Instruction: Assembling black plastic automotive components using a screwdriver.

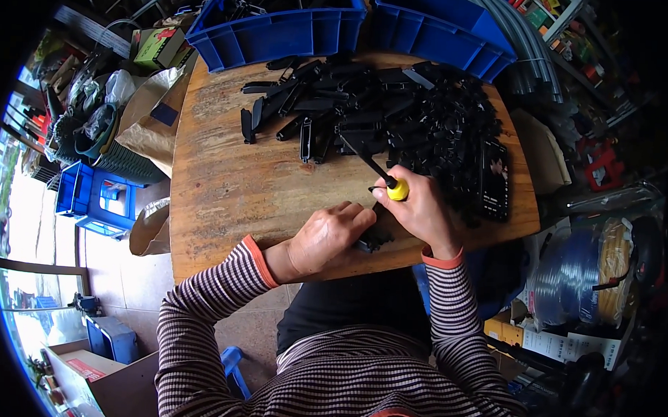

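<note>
In right fingers point(403, 173), yellow-handled tool point(383, 175), black part point(374, 240) beside left fingers point(361, 218)

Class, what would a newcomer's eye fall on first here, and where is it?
Probably the yellow tool handle in the right hand, right of centre. Beyond it, black pieces lie heaped on the wooden table, and two blue crates stand at its far edge.

Passing room lies left on the table point(222, 157) — heaped black parts point(425, 112) block its far right.
</note>
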The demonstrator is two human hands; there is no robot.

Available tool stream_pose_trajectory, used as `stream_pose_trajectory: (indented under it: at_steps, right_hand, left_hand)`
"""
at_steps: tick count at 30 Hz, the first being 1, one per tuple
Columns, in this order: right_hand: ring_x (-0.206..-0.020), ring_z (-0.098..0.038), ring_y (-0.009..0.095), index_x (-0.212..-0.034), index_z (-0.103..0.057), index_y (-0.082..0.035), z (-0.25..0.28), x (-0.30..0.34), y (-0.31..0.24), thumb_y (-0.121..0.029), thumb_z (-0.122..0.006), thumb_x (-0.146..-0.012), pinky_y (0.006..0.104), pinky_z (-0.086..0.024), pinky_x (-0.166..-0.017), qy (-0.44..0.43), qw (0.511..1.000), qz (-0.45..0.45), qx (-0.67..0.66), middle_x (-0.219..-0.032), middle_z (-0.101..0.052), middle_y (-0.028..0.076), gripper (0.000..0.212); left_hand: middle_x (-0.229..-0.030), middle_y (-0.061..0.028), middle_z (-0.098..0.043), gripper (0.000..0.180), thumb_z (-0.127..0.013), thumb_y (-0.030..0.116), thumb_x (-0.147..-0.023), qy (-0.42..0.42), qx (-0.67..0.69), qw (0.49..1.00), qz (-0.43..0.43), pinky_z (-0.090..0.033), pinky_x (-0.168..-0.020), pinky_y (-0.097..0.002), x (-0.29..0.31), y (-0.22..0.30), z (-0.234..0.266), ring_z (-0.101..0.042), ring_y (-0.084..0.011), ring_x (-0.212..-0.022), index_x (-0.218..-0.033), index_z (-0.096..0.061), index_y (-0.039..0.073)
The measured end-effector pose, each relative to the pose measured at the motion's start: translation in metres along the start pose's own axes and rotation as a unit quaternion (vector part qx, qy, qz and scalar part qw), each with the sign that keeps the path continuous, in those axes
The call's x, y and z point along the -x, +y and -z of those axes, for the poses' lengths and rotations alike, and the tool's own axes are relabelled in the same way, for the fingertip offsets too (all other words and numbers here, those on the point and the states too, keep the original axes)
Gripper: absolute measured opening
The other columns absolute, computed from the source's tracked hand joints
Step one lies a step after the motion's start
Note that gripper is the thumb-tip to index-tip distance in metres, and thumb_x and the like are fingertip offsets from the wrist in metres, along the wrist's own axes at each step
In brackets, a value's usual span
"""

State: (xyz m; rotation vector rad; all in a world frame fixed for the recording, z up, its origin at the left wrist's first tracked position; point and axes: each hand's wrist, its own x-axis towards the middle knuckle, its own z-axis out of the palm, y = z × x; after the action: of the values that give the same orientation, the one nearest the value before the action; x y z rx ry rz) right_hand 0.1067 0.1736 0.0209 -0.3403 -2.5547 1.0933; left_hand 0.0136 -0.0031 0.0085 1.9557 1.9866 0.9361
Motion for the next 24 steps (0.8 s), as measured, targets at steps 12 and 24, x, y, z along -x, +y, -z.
stream_pose_trajectory:
  at_steps: [12,24]
  right_hand:
    - [-0.067,-0.066,0.024,-0.087,-0.063,0.000,0.013,0.001,-0.008,-0.002,-0.072,-0.077,0.0299,-0.049,-0.060,0.023,0.992,0.113,0.047,-0.078,-0.066,0.012,0.014]
    - [-0.070,-0.065,0.032,-0.084,-0.060,-0.003,0.002,0.002,-0.011,0.002,-0.069,-0.067,0.0363,-0.051,-0.059,-0.035,0.979,0.161,0.123,-0.079,-0.064,0.011,0.020]
  left_hand:
    - [-0.111,-0.0147,-0.059,0.036,-0.064,0.014,-0.071,0.028,-0.124,0.976,-0.176,-0.050,-0.081,-0.0373,0.003,-0.004,0.001,-0.058,-0.0302,-0.105,-0.104,-0.057,0.001]
    - [-0.114,-0.0163,-0.060,0.038,-0.063,0.021,-0.071,0.000,-0.149,0.975,-0.165,-0.049,-0.089,-0.0363,0.008,-0.003,-0.009,-0.058,-0.0301,-0.110,-0.103,-0.058,0.001]
